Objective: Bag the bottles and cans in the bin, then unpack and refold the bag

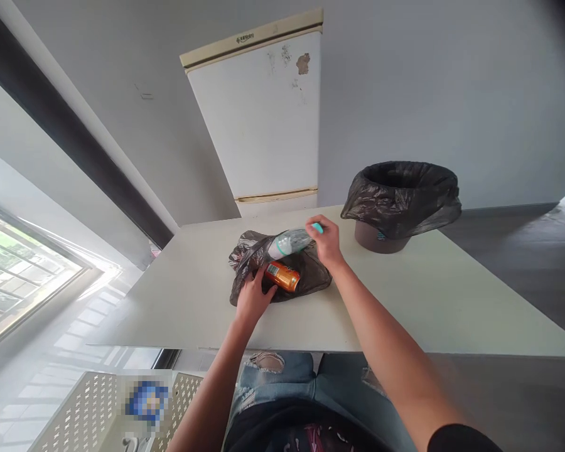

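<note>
1. On the pale tabletop, a crumpled black plastic bag lies before the person; an orange drink can rests on its side among the bag's open folds.
2. The right hand is closed around the neck of a clear plastic bottle, by its teal cap; that narrow end presumably grips easiest, and the base slants toward the bag.
3. The left hand sits at the bag's near left side, thumb and forefinger apart beside the can; it seems placed to keep the film spread, though I cannot tell whether the hidden fingers pinch it.
4. To the right stands a brown wastebasket; a black liner folds over its rim, probably to stay put; the inside is too dark to read.
</note>
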`<move>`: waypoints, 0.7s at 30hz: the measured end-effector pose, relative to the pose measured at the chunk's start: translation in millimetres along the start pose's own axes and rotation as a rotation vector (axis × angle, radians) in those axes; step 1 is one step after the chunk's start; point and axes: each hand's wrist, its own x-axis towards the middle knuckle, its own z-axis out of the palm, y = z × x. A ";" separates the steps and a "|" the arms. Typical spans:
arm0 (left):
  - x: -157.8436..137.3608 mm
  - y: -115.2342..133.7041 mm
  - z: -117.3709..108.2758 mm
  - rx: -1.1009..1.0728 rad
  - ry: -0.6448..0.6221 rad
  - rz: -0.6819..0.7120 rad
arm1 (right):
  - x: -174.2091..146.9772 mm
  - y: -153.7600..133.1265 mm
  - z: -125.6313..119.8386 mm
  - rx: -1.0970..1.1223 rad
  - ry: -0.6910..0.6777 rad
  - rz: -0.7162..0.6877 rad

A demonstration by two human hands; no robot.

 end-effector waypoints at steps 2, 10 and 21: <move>2.1 9.0 4.3 0.009 -0.026 -0.015 | 3.8 -0.8 -2.7 0.218 0.212 0.027; 9.1 47.8 11.3 -0.059 -0.104 0.096 | 9.6 1.9 -7.5 0.636 0.261 0.308; -66.1 68.6 -63.9 -0.621 -0.087 -0.033 | -22.1 -10.3 27.9 0.576 -0.291 0.300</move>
